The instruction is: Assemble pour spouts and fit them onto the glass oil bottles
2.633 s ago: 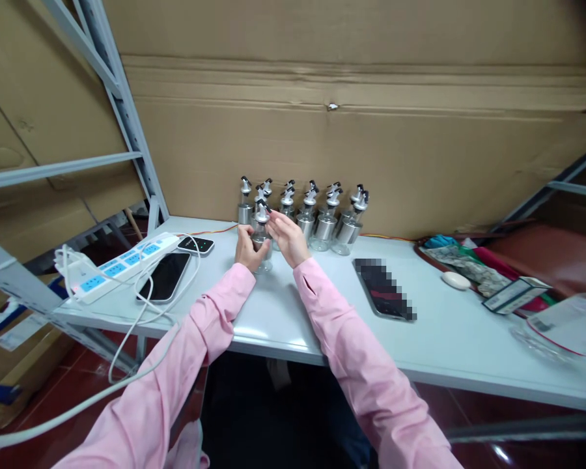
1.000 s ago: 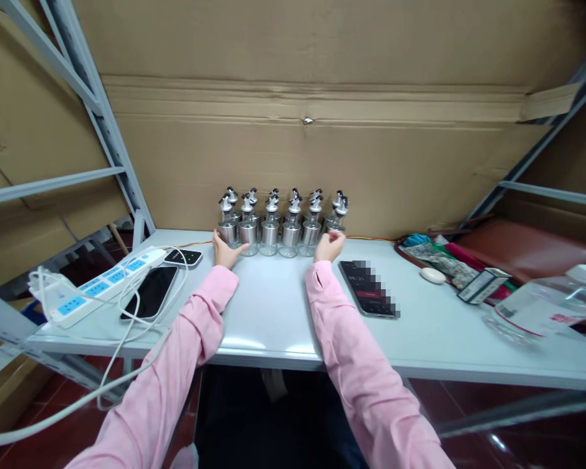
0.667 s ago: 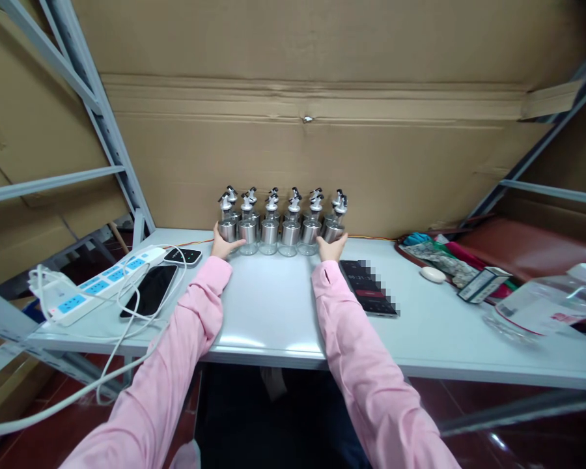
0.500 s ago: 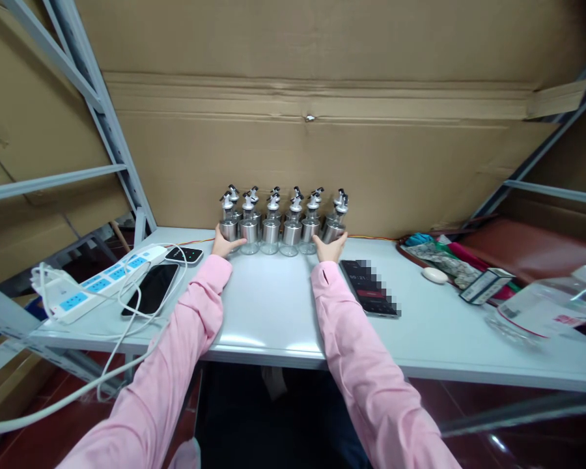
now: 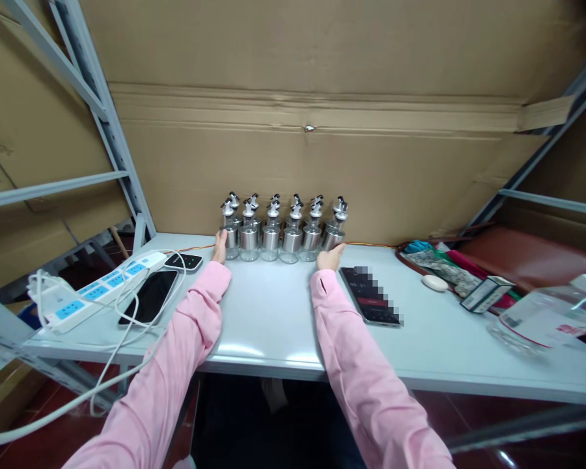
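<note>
Several glass oil bottles with steel sleeves and flip-top pour spouts stand upright in two close rows at the back of the table. My left hand [image 5: 219, 247] is at the left end, its fingers held straight along the side of the front-left bottle [image 5: 231, 238]. At the other end my right hand [image 5: 330, 257] rests by the base of the front-right bottle [image 5: 333, 238], fingers stretched out and partly hidden. Neither hand is wrapped round a bottle. Between them stand the middle bottles, such as this front one [image 5: 271, 240].
Left of the bottles are a power strip [image 5: 102, 290] with white cables, a dark phone [image 5: 150, 298] and a small black device [image 5: 183, 262]. To the right lie another phone [image 5: 370, 296], a white oval object [image 5: 434, 283], a small box [image 5: 486, 294] and a clear plastic jar [image 5: 542, 319]. Cardboard [image 5: 312, 176] stands behind.
The thumbs of both hands have come away from the bottles' fronts, and the left hand now lies straighter along the side. The front bottles at the right stand slightly shifted. The view has tilted slightly.
</note>
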The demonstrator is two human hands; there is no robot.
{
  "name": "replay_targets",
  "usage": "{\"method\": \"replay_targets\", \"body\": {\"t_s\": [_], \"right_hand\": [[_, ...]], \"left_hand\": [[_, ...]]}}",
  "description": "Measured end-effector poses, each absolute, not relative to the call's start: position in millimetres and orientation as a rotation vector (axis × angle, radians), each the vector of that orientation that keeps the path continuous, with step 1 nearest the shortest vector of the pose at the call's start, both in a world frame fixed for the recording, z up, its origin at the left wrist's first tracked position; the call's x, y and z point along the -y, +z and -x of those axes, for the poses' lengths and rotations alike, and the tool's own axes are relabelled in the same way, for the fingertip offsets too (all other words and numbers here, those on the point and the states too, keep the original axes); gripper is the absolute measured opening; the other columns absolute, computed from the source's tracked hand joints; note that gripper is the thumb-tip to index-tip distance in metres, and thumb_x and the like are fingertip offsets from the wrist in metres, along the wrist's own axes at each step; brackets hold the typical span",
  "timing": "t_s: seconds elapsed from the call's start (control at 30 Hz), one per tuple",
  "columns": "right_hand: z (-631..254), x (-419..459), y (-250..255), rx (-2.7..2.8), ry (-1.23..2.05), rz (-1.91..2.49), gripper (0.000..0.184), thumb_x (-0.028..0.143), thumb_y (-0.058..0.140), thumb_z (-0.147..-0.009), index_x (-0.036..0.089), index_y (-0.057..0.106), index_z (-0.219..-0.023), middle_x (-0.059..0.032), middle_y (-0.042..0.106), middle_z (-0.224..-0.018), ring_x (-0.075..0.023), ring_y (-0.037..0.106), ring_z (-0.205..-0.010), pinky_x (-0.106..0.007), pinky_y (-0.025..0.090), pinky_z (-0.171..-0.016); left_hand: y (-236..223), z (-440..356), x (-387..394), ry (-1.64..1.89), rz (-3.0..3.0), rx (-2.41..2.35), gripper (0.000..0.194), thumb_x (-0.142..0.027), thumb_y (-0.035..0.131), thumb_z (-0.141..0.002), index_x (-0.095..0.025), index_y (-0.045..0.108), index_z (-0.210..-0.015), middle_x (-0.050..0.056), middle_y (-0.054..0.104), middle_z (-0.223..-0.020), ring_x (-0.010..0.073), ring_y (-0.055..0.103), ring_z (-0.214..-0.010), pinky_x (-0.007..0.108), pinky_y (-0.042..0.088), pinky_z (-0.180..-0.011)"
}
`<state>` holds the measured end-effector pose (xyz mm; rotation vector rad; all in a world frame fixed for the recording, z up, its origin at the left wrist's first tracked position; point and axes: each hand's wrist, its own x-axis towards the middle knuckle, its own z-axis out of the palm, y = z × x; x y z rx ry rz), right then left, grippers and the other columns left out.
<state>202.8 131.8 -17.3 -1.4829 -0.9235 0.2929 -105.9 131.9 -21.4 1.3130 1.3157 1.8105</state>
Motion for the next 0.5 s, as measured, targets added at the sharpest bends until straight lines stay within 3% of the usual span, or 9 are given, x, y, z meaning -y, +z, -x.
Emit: {"method": "replay_targets", "body": {"t_s": [0.2, 0.37, 0.43, 0.5], "right_hand": [[-206, -120, -9, 0.913, 0.128, 1.447, 0.049, 0.006, 0.040, -0.049, 0.015, 0.046, -0.096, -0.0140, 0.045, -0.107, -0.0274, 0.042, -0.109, -0.045, 0.031, -0.097], [-205, -100, 8, 1.047, 0.070, 1.349, 0.020, 0.006, 0.036, -0.046, 0.021, 0.034, -0.059, -0.0053, 0.043, -0.082, -0.0183, 0.046, -0.081, -0.031, 0.038, -0.079], [-203, -95, 13, 1.108, 0.118, 1.321, 0.016, 0.007, 0.035, -0.049, 0.022, 0.029, -0.054, -0.0010, 0.040, -0.067, -0.0153, 0.043, -0.067, -0.028, 0.037, -0.070], [-198, -92, 16, 1.170, 0.181, 1.292, 0.015, 0.008, 0.035, -0.052, 0.022, 0.029, -0.052, 0.0017, 0.036, -0.057, -0.0144, 0.040, -0.059, -0.028, 0.035, -0.065]], "left_hand": [[-21, 99, -127, 1.842, -1.313, -1.425, 0.046, -0.051, 0.034, -0.088, -0.017, 0.043, -0.117, 0.013, 0.048, -0.126, 0.0228, 0.043, -0.121, 0.040, 0.029, -0.105], [-9, 94, -109, 1.979, -1.355, -1.580, 0.056, -0.038, 0.046, -0.084, -0.013, 0.027, -0.130, 0.018, 0.030, -0.138, 0.0247, 0.026, -0.131, 0.042, 0.016, -0.110], [-2, 89, -99, 2.111, -1.570, -1.717, 0.058, -0.034, 0.050, -0.081, -0.013, 0.028, -0.130, 0.018, 0.024, -0.140, 0.0261, 0.020, -0.133, 0.043, 0.014, -0.110], [5, 74, -87, 2.116, -1.911, -1.736, 0.053, -0.031, 0.056, -0.076, -0.014, 0.039, -0.123, 0.017, 0.032, -0.136, 0.0284, 0.025, -0.131, 0.044, 0.016, -0.109]]}}
